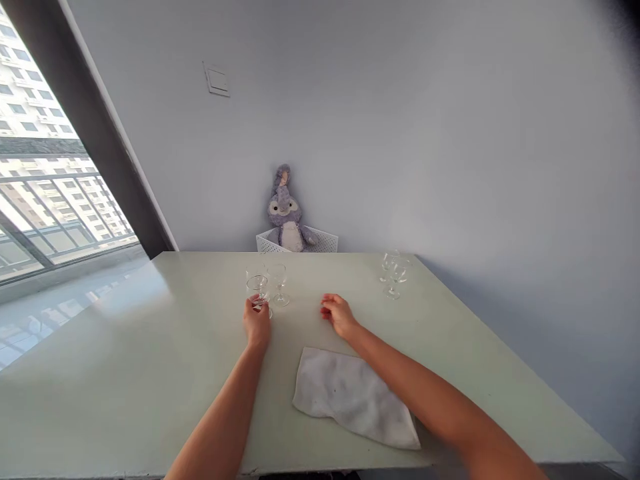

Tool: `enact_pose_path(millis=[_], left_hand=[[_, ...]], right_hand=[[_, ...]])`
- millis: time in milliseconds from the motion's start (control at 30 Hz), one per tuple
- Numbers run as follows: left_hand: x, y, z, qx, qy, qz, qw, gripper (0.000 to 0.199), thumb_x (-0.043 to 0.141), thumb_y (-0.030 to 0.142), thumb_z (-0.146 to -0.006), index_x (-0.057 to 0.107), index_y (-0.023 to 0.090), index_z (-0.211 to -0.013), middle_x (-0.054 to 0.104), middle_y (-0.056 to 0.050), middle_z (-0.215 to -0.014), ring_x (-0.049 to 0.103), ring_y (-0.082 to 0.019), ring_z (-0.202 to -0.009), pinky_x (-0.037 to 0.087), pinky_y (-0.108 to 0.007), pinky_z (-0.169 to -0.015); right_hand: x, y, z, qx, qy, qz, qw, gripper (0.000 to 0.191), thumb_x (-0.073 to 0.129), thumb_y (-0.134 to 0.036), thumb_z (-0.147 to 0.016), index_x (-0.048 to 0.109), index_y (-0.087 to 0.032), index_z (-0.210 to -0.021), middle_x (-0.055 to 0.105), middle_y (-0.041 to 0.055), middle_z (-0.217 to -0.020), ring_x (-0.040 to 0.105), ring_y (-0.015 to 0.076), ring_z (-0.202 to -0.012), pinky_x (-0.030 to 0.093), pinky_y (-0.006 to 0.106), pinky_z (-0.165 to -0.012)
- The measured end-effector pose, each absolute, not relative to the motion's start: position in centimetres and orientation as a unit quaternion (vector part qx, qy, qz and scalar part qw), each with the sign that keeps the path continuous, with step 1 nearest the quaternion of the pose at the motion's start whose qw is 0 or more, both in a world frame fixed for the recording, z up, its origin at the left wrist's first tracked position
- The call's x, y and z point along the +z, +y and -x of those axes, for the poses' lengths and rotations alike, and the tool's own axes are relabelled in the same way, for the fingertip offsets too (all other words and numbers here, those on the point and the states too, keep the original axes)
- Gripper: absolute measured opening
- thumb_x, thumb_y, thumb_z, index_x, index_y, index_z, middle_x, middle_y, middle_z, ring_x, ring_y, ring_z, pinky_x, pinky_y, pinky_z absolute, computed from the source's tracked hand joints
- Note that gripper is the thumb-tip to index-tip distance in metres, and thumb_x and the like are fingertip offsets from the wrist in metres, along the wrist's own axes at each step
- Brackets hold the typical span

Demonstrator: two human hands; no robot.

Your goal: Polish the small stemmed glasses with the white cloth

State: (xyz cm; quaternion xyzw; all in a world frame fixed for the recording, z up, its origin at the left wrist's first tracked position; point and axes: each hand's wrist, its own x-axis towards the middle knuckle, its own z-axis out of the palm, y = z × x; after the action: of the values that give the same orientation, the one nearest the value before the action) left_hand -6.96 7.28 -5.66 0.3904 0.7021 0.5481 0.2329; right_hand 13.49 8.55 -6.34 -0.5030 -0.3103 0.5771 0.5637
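Observation:
My left hand point(257, 321) is closed on a clear wine glass point(257, 284) at the left of the table, its fingers low around the stem or base. Close by on the right stands another stemmed glass point(280, 285), and a third, partly hidden, shows just behind the held one. My right hand point(338, 313) hovers over the middle of the table, fingers loosely curved and apart, nothing visible in them. A white cloth point(345, 393) lies slightly rumpled near the front, partly under the line of my right forearm.
Two more wine glasses point(395, 279) stand close together near the far right corner of the pale green table point(165, 373). Behind the far edge, a purple plush rabbit point(285, 210) sits in a white perforated basket point(327, 243). A wall closes off the right; a window is at left.

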Motion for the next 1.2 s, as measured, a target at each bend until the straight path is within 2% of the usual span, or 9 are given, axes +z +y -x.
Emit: enact_pose_path(millis=[100, 200, 333, 467, 633, 833, 1000, 1200], left_hand=[[-5.6, 7.4, 7.2, 0.553, 0.705, -0.381, 0.230, 0.028, 0.051, 0.025, -0.071, 0.050, 0.023, -0.099, 0.058, 0.000, -0.085, 0.051, -0.011, -0.066, 0.039, -0.022, -0.059], [-5.6, 7.7, 7.5, 0.554, 0.710, -0.369, 0.230, 0.032, 0.049, 0.021, -0.069, 0.047, 0.024, -0.100, 0.057, 0.000, -0.088, 0.051, -0.011, -0.066, 0.038, -0.022, -0.056], [-5.8, 7.6, 7.8, 0.554, 0.717, -0.356, 0.227, 0.042, 0.045, 0.012, -0.063, 0.044, 0.026, -0.103, 0.057, 0.000, -0.095, 0.051, -0.010, -0.063, 0.036, -0.021, -0.052], [-5.9, 7.3, 8.0, 0.551, 0.725, -0.351, 0.217, 0.045, 0.044, 0.010, -0.060, 0.043, 0.026, -0.102, 0.055, -0.001, -0.101, 0.050, -0.010, -0.064, 0.035, -0.021, -0.050], [-6.0, 7.2, 8.1, 0.526, 0.732, -0.374, 0.218, 0.043, 0.048, 0.010, -0.058, 0.047, 0.026, -0.098, 0.056, -0.002, -0.095, 0.051, -0.012, -0.068, 0.036, -0.023, -0.055], [-6.1, 7.6, 8.1, 0.498, 0.750, -0.383, 0.205, 0.038, 0.053, 0.016, -0.060, 0.049, 0.025, -0.097, 0.056, -0.003, -0.091, 0.052, -0.017, -0.075, 0.035, -0.028, -0.062], [-6.2, 7.6, 8.3, 0.497, 0.749, -0.386, 0.208, 0.034, 0.051, 0.017, -0.063, 0.050, 0.025, -0.096, 0.057, -0.002, -0.089, 0.052, -0.016, -0.072, 0.036, -0.027, -0.061], [-6.3, 7.8, 8.3, 0.504, 0.743, -0.392, 0.203, 0.028, 0.049, 0.016, -0.064, 0.052, 0.022, -0.091, 0.057, -0.001, -0.085, 0.052, -0.015, -0.072, 0.037, -0.027, -0.064]], right_hand=[[-6.5, 7.4, -20.8, 0.532, -0.253, 0.529, 0.611, 0.017, 0.055, -0.009, -0.056, 0.052, -0.016, -0.072, 0.058, 0.0013, -0.064, 0.053, 0.0091, -0.048, 0.043, 0.020, -0.041], [-6.5, 7.0, -27.3, 0.455, -0.193, 0.555, 0.669, 0.017, 0.057, -0.011, -0.056, 0.046, -0.018, -0.068, 0.050, -0.0040, -0.054, 0.049, 0.0074, -0.043, 0.042, 0.018, -0.038], [-6.0, 8.2, -32.0, 0.398, -0.169, 0.561, 0.706, 0.028, 0.062, -0.010, -0.054, 0.046, -0.020, -0.074, 0.052, -0.0049, -0.063, 0.052, 0.0075, -0.047, 0.044, 0.018, -0.040], [-5.4, 10.3, -32.6, 0.427, -0.211, 0.544, 0.691, 0.035, 0.068, -0.007, -0.050, 0.051, -0.019, -0.078, 0.058, -0.0023, -0.070, 0.057, 0.0095, -0.053, 0.047, 0.019, -0.043], [-5.6, 10.5, -29.4, 0.451, -0.245, 0.544, 0.664, 0.024, 0.071, -0.012, -0.053, 0.054, -0.015, -0.070, 0.059, -0.0003, -0.063, 0.050, 0.0062, -0.045, 0.045, 0.018, -0.040], [-5.8, 8.0, -19.8, 0.550, -0.334, 0.491, 0.587, 0.019, 0.068, -0.012, -0.056, 0.060, -0.014, -0.073, 0.063, 0.0023, -0.070, 0.055, 0.0092, -0.050, 0.049, 0.022, -0.045], [-5.5, 7.1, -10.7, 0.621, -0.395, 0.437, 0.517, 0.018, 0.067, -0.014, -0.059, 0.061, -0.014, -0.076, 0.063, 0.0029, -0.073, 0.055, 0.0103, -0.050, 0.050, 0.027, -0.047], [-5.6, 7.9, -5.1, 0.640, -0.421, 0.414, 0.492, 0.017, 0.065, -0.017, -0.062, 0.060, -0.015, -0.077, 0.060, 0.0008, -0.073, 0.054, 0.0090, -0.052, 0.050, 0.025, -0.049]])
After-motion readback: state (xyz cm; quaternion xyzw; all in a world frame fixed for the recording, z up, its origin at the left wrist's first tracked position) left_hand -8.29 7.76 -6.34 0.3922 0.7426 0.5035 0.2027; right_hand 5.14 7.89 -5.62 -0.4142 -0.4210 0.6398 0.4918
